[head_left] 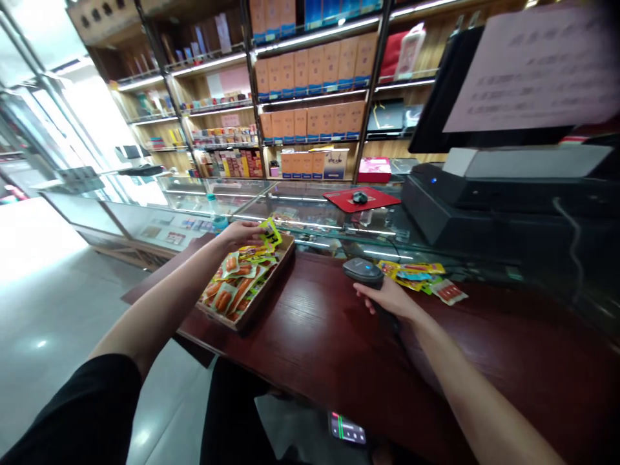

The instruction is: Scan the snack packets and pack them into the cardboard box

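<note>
My left hand [241,234] pinches a small yellow-green snack packet [271,234] above the far end of a shallow cardboard box [264,292]. Inside the box lie several sealed packets of sausage-like snacks [223,298]. My right hand [387,297] is wrapped round the handle of a dark barcode scanner [362,271], whose head points away from me over the brown counter. Just to the right of the scanner rests a loose pile of snack packets [411,274], yellow, blue and green, with a clear packet of reddish snacks [449,292] at its edge.
A glass display case [310,226] runs behind the brown counter [310,329]. On it are a red mat [334,200] with a black mouse [359,197]. At the right stands a dark register with a monitor [426,110]. A lit phone [347,429] is below the counter's front edge.
</note>
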{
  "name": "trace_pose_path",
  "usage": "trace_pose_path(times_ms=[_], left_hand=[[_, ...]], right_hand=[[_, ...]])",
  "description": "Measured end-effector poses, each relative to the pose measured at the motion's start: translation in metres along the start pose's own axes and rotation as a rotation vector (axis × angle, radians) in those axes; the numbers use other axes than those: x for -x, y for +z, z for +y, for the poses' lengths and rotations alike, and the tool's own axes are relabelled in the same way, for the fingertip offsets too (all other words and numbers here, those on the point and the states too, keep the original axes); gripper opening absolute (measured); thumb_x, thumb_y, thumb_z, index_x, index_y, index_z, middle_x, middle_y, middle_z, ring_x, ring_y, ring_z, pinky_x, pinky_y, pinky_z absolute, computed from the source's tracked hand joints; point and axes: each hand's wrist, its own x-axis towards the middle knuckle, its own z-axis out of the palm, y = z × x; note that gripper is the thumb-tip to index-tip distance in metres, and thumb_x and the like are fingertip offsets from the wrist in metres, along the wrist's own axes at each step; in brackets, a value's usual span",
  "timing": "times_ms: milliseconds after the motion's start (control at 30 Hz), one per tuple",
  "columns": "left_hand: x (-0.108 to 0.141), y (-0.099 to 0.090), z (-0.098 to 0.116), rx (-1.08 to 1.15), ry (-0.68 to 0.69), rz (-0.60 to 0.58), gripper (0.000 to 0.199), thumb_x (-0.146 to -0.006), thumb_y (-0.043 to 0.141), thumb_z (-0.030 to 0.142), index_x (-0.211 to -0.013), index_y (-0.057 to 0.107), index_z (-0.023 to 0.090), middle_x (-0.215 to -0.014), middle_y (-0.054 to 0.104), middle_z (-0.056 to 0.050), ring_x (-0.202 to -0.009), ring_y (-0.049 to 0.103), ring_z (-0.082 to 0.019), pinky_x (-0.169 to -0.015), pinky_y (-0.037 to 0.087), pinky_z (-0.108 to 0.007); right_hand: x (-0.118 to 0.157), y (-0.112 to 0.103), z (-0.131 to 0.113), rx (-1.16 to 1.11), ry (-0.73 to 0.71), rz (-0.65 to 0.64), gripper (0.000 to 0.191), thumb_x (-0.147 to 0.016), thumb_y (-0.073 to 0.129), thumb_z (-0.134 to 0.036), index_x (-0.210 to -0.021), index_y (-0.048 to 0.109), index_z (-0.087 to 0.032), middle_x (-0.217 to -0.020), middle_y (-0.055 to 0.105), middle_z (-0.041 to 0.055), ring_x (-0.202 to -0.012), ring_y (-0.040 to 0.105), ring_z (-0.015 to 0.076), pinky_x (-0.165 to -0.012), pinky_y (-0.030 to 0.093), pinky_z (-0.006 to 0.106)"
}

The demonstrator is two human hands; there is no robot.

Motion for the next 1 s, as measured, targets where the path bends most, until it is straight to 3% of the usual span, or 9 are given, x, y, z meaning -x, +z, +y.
trace_pose_path(times_ms=[100, 167, 233, 300, 400, 533, 800, 900, 1000], left_hand=[[0.014, -0.048, 0.014, 0.015, 0.081, 0.107, 0.033, -0.059, 0.087, 0.021, -0.084, 0.068, 0.011, -0.076, 0.070, -0.007, -0.064, 0.067, -0.013, -0.063, 0.059, -0.025], [0.021, -0.063, 0.018, 0.018, 0.113, 0.157, 0.034, -0.059, 0.087, 0.021, -0.085, 0.068, 0.010, -0.079, 0.071, -0.007, -0.066, 0.067, -0.013, -0.063, 0.059, -0.025], [0.024, -0.063, 0.018, 0.012, 0.116, 0.152, 0.035, -0.059, 0.087, 0.022, -0.086, 0.069, 0.010, -0.080, 0.070, -0.008, -0.068, 0.067, -0.013, -0.065, 0.060, -0.026], [0.023, -0.048, 0.013, -0.004, 0.100, 0.120, 0.035, -0.058, 0.087, 0.023, -0.085, 0.069, 0.010, -0.077, 0.069, -0.006, -0.067, 0.066, -0.013, -0.066, 0.060, -0.028], [0.014, -0.008, -0.001, -0.032, 0.066, 0.029, 0.037, -0.056, 0.088, 0.025, -0.083, 0.069, 0.011, -0.072, 0.067, -0.004, -0.064, 0.063, -0.012, -0.067, 0.060, -0.031], [-0.007, 0.062, -0.024, -0.049, 0.008, -0.144, 0.041, -0.053, 0.089, 0.028, -0.085, 0.070, 0.011, -0.070, 0.065, -0.002, -0.064, 0.061, -0.011, -0.066, 0.058, -0.031], [-0.042, 0.208, -0.077, -0.225, 0.023, -0.408, 0.039, -0.052, 0.087, 0.033, -0.081, 0.071, 0.013, -0.078, 0.068, -0.004, -0.070, 0.062, -0.014, -0.064, 0.056, -0.030], [-0.047, 0.246, -0.096, -0.384, 0.099, -0.480, 0.040, -0.054, 0.085, 0.036, -0.085, 0.072, 0.014, -0.080, 0.071, -0.005, -0.072, 0.064, -0.016, -0.064, 0.054, -0.028], [-0.049, 0.269, -0.107, -0.632, 0.256, -0.543, 0.047, -0.055, 0.083, 0.039, -0.094, 0.074, 0.015, -0.084, 0.072, -0.006, -0.079, 0.066, -0.020, -0.070, 0.052, -0.027]], right_hand=[[-0.002, 0.004, 0.003, 0.014, 0.013, -0.013, 0.044, -0.069, 0.071, -0.058, -0.070, 0.061, -0.014, -0.049, 0.058, 0.0019, -0.039, 0.055, 0.0127, -0.038, 0.046, 0.023], [-0.004, 0.005, 0.005, 0.017, 0.018, -0.023, 0.044, -0.069, 0.071, -0.058, -0.070, 0.061, -0.014, -0.049, 0.058, 0.0022, -0.040, 0.056, 0.0136, -0.039, 0.046, 0.024], [-0.005, 0.005, 0.006, 0.021, 0.022, -0.023, 0.044, -0.069, 0.071, -0.058, -0.070, 0.061, -0.015, -0.049, 0.058, 0.0025, -0.040, 0.057, 0.0143, -0.039, 0.046, 0.024], [-0.004, 0.002, 0.004, 0.027, 0.023, -0.015, 0.044, -0.068, 0.071, -0.058, -0.070, 0.061, -0.015, -0.049, 0.059, 0.0025, -0.040, 0.057, 0.0143, -0.039, 0.046, 0.024], [-0.001, -0.008, 0.000, 0.024, 0.026, 0.006, 0.044, -0.068, 0.071, -0.059, -0.072, 0.061, -0.016, -0.048, 0.059, 0.0019, -0.039, 0.056, 0.0137, -0.038, 0.046, 0.024], [0.006, -0.031, 0.000, -0.020, 0.052, 0.072, 0.045, -0.069, 0.070, -0.060, -0.073, 0.062, -0.015, -0.048, 0.059, 0.0013, -0.039, 0.055, 0.0128, -0.038, 0.045, 0.023], [0.014, -0.068, 0.028, -0.144, 0.074, 0.204, 0.043, -0.068, 0.075, -0.055, -0.075, 0.063, -0.014, -0.053, 0.061, 0.0004, -0.038, 0.051, 0.0097, -0.034, 0.044, 0.021], [0.014, -0.071, 0.033, -0.169, 0.080, 0.214, 0.041, -0.068, 0.076, -0.052, -0.076, 0.063, -0.014, -0.058, 0.063, 0.0017, -0.039, 0.052, 0.0093, -0.034, 0.046, 0.021], [0.014, -0.071, 0.033, -0.169, 0.087, 0.213, 0.038, -0.070, 0.075, -0.049, -0.075, 0.063, -0.014, -0.059, 0.064, 0.0018, -0.039, 0.052, 0.0086, -0.034, 0.046, 0.021]])
